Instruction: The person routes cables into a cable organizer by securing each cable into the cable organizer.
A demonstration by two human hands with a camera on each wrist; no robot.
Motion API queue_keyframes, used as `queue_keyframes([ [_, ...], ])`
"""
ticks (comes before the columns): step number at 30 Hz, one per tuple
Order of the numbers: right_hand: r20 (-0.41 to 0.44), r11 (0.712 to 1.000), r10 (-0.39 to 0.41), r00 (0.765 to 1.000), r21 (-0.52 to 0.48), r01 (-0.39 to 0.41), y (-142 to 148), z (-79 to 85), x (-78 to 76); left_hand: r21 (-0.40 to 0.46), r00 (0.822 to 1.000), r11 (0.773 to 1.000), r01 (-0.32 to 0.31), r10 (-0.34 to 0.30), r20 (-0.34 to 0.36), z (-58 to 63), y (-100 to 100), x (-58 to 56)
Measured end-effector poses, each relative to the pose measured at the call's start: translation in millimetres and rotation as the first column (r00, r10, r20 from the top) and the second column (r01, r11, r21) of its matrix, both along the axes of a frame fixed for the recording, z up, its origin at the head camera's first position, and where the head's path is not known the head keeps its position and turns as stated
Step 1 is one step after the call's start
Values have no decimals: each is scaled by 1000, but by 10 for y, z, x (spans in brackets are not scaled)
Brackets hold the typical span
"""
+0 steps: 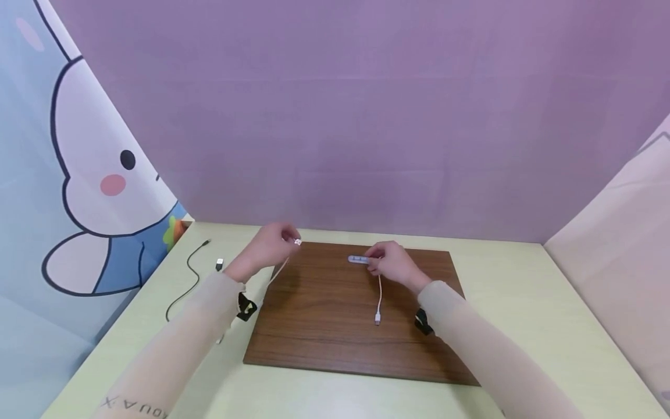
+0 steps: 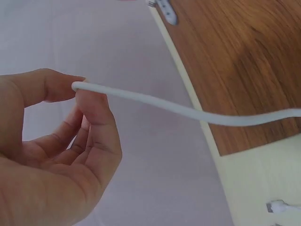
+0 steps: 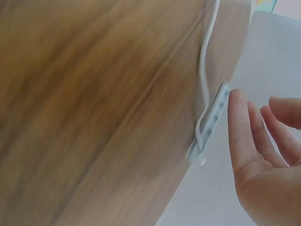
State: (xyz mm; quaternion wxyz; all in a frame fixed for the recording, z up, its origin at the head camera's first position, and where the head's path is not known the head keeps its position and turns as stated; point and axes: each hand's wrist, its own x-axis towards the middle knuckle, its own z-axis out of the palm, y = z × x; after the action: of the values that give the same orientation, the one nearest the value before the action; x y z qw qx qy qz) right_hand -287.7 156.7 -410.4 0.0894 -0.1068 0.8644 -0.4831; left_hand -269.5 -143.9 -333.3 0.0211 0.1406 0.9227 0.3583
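My left hand (image 1: 274, 241) is over the far left corner of a brown wooden board (image 1: 324, 326). Between thumb and index finger it pinches a white cable (image 2: 155, 101) near its end. A light grey-blue cable holder (image 1: 357, 259), a slotted strip, lies toward the board's far edge. Close by it is my right hand (image 1: 395, 265), whose extended index finger reaches one end of the strip in the right wrist view, thumb apart. Another white cable (image 3: 203, 70) crosses the other end of the strip; its plug (image 1: 377, 319) lies on the board.
Left of the board, a black cable (image 1: 195, 270) curves over the pale table (image 1: 523, 326), and a black-and-silver USB plug (image 1: 220, 264) lies nearby. A further white cable's plug (image 2: 278, 206) rests on the table. A purple cloth (image 1: 366, 145) hangs behind.
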Motion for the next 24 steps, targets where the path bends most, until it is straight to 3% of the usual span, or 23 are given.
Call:
queue_keyframes([
  [6, 19, 991, 112, 994, -70, -110, -220, 26, 193, 82, 1000, 997, 6, -7, 9, 60, 104, 41],
  [10, 20, 974, 220, 975, -52, -219, -366, 54, 342, 127, 999, 992, 20, -23, 23, 62, 192, 67],
  [24, -93, 943, 333, 938, 43, -330, -598, 47, 522, 320, 996, 945, 67, -82, 33, 3, 485, 67],
])
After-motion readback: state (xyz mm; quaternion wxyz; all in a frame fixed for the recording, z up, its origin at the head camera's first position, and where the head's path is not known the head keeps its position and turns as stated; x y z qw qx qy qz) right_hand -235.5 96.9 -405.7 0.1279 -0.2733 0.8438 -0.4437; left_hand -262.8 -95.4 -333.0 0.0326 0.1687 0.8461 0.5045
